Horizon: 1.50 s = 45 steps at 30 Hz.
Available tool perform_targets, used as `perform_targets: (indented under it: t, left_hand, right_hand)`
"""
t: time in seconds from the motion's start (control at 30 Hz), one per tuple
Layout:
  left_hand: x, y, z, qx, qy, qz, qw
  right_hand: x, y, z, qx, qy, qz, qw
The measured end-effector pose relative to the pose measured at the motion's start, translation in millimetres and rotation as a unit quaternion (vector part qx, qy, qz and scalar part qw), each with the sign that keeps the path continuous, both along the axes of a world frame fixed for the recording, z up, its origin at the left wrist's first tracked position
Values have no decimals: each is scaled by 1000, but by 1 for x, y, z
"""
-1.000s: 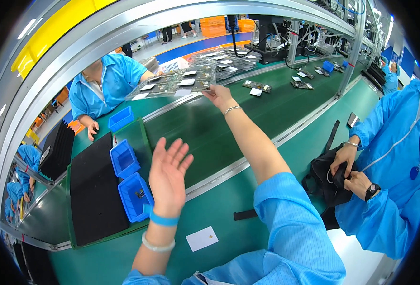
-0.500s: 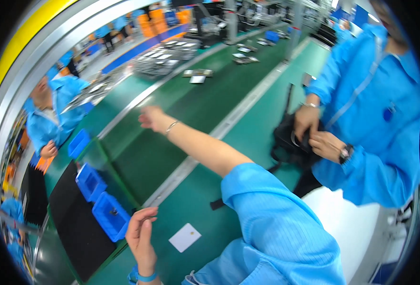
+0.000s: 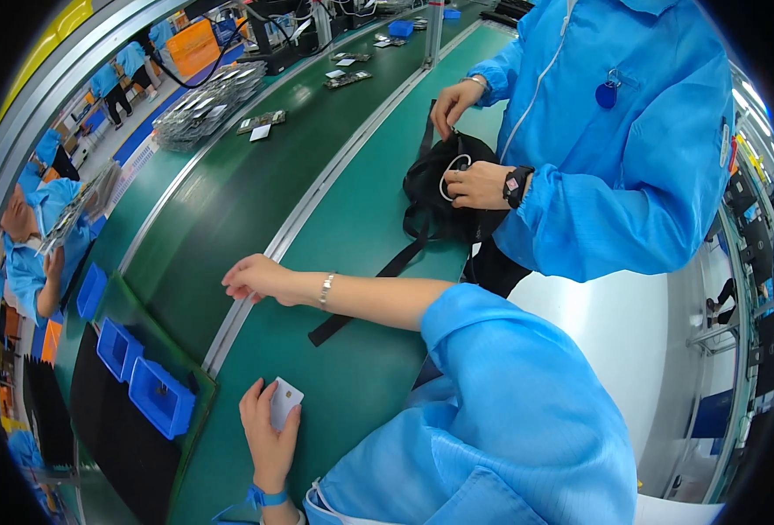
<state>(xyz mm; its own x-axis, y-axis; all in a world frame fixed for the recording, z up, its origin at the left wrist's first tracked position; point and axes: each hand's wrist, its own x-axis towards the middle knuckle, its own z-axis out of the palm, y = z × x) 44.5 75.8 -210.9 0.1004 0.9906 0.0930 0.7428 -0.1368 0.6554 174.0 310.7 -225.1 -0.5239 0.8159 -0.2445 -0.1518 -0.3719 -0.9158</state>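
A white card with a small gold chip lies on the green bench. My left hand, with a blue band at the wrist, is over it, thumb and fingers apart on either side. Part of the card is covered, and I cannot tell whether the fingertips touch it. My right hand, with a metal bracelet behind it, hovers by the metal rail along the belt. Its fingers are loosely bent and apart, with nothing visible in them.
Blue bins line a black mat at left. Circuit boards lie on the green conveyor belt. At right, a co-worker in a blue smock handles a black bag; its strap trails across the bench. Another co-worker sits across at far left.
My right arm has drawn back from over the belt to the rail. My left hand has come over the card, which keeps its place on the bench. The view has shifted.
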Motion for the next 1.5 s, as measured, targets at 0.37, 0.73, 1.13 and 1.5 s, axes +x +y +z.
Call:
perform_targets:
  t: [0.37,0.73,1.13,1.5]
  left_hand:
    - [-10,-9,-17,73,12,34,997]
    - [-3,11,-12,121,61,57,989]
    - [-2,14,-24,85,28,96,991]
    - [-7,17,-5,21,9,103,994]
  right_hand:
    - [82,-72,6,153,-113,82,978]
    - [167,27,36,-185,173,-174,952]
    - [80,231,-1,180,-311,-118,926]
    - [87,353,-32,392,-573,-219,685]
